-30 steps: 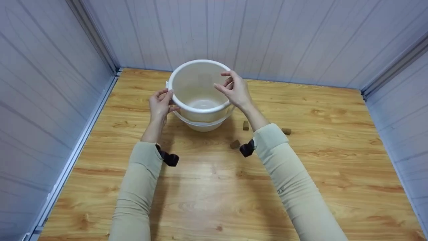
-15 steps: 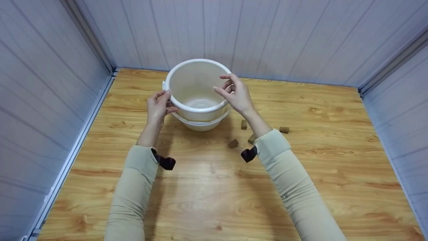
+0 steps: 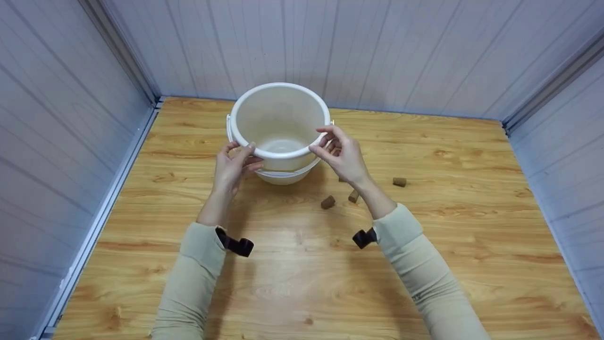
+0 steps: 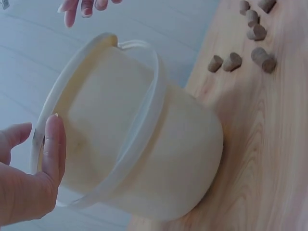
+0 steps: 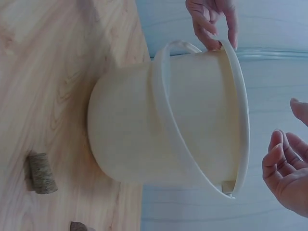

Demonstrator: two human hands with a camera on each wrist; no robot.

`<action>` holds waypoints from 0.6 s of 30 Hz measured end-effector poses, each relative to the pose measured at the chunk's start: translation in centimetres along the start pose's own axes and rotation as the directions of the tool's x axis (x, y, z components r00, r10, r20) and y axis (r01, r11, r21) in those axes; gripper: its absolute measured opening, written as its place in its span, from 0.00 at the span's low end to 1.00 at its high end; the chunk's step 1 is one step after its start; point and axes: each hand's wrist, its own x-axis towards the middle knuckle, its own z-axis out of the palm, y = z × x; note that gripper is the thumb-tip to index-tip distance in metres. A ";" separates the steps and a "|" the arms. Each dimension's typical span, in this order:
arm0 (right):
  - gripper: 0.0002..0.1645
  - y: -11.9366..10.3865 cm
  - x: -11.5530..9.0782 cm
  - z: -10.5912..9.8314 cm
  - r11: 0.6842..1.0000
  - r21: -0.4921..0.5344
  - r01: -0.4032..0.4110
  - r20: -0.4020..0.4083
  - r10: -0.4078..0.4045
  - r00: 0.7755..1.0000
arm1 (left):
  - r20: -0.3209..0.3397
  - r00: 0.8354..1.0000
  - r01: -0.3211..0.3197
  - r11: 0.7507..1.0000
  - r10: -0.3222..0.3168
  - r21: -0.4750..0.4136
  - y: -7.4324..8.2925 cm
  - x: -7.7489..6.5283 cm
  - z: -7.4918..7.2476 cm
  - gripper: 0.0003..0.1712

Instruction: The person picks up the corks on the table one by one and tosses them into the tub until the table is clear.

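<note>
A white plastic bucket (image 3: 283,163) stands upright in the head view, its mouth facing up and its bail handle (image 3: 285,174) hanging down across the near side. At the near left of the rim is my left hand (image 3: 231,170), pinching it; in the left wrist view the fingers (image 4: 54,144) lie on the outer wall below the rim with the thumb over the other side. My right hand (image 3: 348,158) hovers by the near right of the rim with loosely curled fingers. The right wrist view shows a gap between that hand (image 5: 288,175) and the bucket, with nothing held.
Several brown corks lie on the wood-patterned surface to the right of the bucket, among them one cork (image 3: 328,202) near the middle and another cork (image 3: 399,182) farther right. Pale panel walls (image 3: 302,47) enclose the back and both sides.
My left hand has slid along the rim from the left side toward the near side. My right hand has come lower and nearer, from over the bucket's mouth to just beside the rim.
</note>
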 end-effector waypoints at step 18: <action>0.19 2.4 -5.9 -0.3 0.998 -0.067 0.022 0.058 -0.018 0.998 | -0.031 0.999 -0.045 0.993 0.042 -0.111 -0.8 -0.5 1.0 0.13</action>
